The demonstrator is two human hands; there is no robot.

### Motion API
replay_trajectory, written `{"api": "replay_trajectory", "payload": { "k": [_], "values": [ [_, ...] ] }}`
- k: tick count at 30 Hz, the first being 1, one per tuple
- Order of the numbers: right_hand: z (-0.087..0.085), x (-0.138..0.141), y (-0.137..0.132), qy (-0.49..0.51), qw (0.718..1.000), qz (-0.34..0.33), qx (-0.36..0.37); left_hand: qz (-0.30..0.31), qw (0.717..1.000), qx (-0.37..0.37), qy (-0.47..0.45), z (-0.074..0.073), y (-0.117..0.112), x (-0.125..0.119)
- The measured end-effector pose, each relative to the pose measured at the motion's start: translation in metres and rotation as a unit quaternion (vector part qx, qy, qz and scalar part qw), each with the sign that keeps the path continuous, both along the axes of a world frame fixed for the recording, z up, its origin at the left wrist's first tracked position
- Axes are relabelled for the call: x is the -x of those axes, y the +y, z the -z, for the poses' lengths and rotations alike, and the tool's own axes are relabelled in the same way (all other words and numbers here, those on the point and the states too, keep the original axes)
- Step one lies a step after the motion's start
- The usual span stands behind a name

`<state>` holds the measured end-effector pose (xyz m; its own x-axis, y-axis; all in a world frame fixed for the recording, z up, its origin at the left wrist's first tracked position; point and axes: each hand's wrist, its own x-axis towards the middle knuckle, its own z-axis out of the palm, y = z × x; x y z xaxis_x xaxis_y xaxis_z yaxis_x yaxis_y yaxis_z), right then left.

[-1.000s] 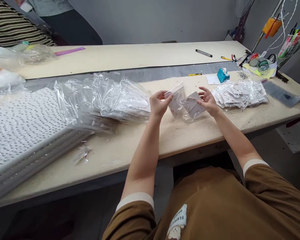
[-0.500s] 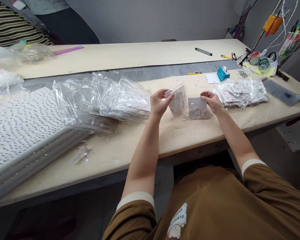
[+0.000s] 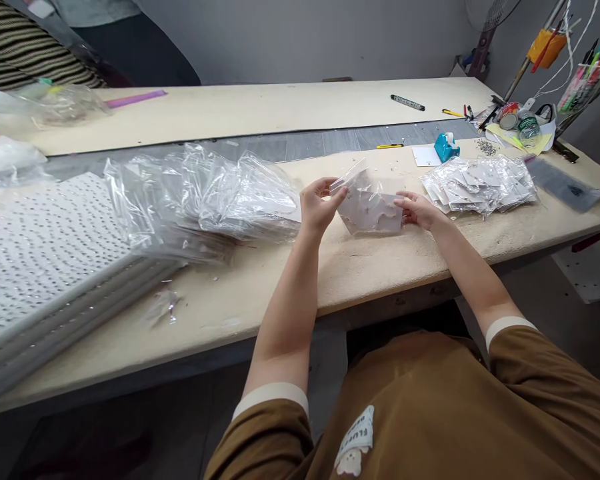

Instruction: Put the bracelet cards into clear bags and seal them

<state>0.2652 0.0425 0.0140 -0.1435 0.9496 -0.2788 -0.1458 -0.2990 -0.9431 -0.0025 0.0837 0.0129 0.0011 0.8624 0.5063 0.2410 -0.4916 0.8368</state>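
Right hand [image 3: 419, 211] has slid left, now pinching the bagged card [image 3: 370, 213] the left hand [image 3: 319, 208] also grips.

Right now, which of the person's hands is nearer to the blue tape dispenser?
The right hand is nearer, in front of and left of the blue tape dispenser. The left hand is much farther left, beyond the clear plastic bag.

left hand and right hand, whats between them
In the head view, a clear plastic bag with a white card showing through it fills the gap, pinched by the left hand on one side and held by the right hand on the other.
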Motion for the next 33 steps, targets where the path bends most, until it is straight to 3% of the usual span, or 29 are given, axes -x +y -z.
{"api": "replay_trajectory", "payload": {
  "k": [4, 7, 10, 13, 17, 20, 23, 25, 27, 30, 33],
  "values": [
    [-0.001, -0.002, -0.002, -0.013, 0.999, -0.050, -0.015, 0.007, 1.000, -0.003, 0.003, -0.002, -0.003, -0.001],
    [-0.003, -0.002, -0.003, 0.064, 0.996, -0.024, -0.065, 0.006, 1.000, 0.002, 0.000, -0.004, -0.005, -0.001],
    [-0.002, 0.005, -0.005, 0.103, 0.993, -0.039, -0.053, 0.019, 1.000, 0.019, -0.005, -0.007, -0.007, -0.001],
    [0.000, 0.014, -0.007, 0.041, 0.995, -0.076, -0.053, 0.014, 1.000, 0.014, 0.010, -0.009, -0.008, 0.000],
    [0.004, 0.015, -0.005, -0.061, 0.992, -0.028, -0.107, -0.012, 0.998, -0.004, 0.061, -0.012, -0.010, 0.002],
    [0.007, 0.012, -0.003, -0.063, 0.992, 0.002, -0.108, -0.011, 0.996, -0.010, 0.088, -0.012, -0.010, 0.001],
    [0.010, 0.014, -0.003, -0.031, 0.994, -0.019, -0.107, 0.000, 0.995, -0.018, 0.100, -0.011, -0.010, 0.001],
    [0.011, 0.019, -0.003, -0.064, 0.987, -0.032, -0.145, 0.009, 0.994, -0.026, 0.107, -0.009, -0.008, 0.001],
    [0.010, 0.022, -0.003, -0.160, 0.961, -0.005, -0.227, 0.013, 0.993, -0.034, 0.111, -0.008, -0.007, 0.001],
    [0.005, 0.009, 0.000, -0.305, 0.883, 0.119, -0.337, 0.000, 0.993, -0.043, 0.110, -0.007, -0.007, 0.001],
    [-0.002, -0.024, 0.001, -0.456, 0.791, 0.276, -0.301, -0.026, 0.993, -0.058, 0.097, -0.009, -0.009, 0.001]
  ]
}}
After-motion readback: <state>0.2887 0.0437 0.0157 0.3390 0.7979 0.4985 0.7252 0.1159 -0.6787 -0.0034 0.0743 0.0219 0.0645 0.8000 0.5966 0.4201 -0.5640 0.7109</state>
